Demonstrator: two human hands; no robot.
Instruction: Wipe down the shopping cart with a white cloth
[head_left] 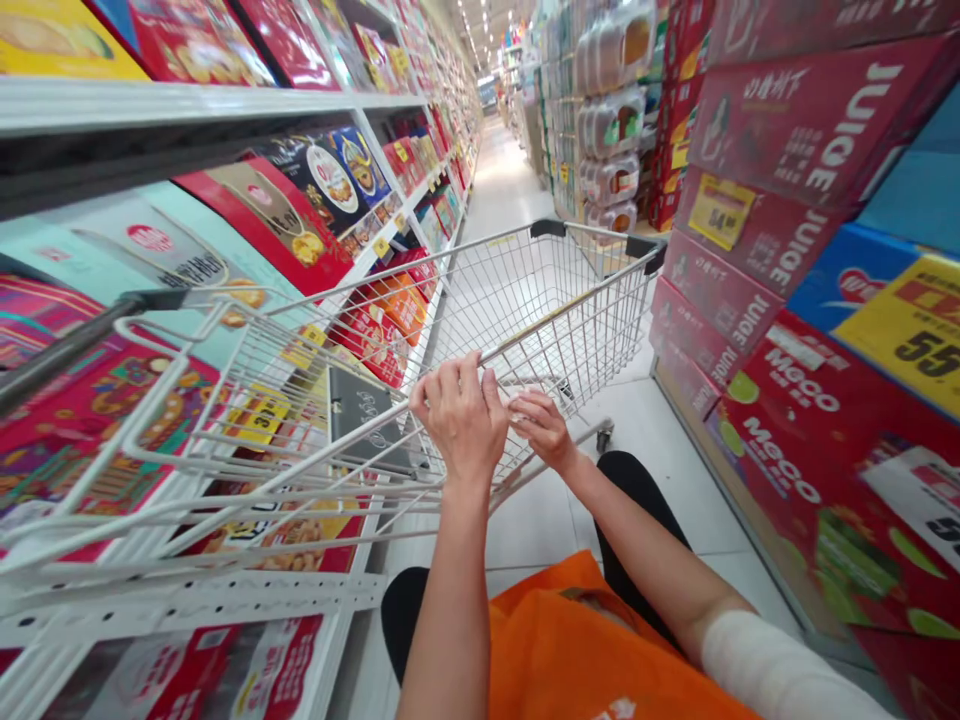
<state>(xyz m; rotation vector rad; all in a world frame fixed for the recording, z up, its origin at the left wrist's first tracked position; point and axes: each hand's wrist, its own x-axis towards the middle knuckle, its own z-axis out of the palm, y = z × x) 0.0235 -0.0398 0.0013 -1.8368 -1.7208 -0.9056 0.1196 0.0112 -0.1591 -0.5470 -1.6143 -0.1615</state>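
A wire shopping cart stands sideways in front of me, its basket pointing up the aisle. My left hand is closed over the cart's near top rail, fingers curled across the bar. Just right of it and slightly lower, my right hand is against the side wires with bent fingers pinched together. Something small and whitish shows at those fingertips, too unclear to name. A dark grey panel with pale script is visible through the wires. The dark push handle lies at far left.
Shelves of boxed snacks line the left side, close to the cart. Stacked red drink cartons with yellow price tags rise close on the right. Bottle packs stand farther ahead. A caster wheel rests on the tiled floor.
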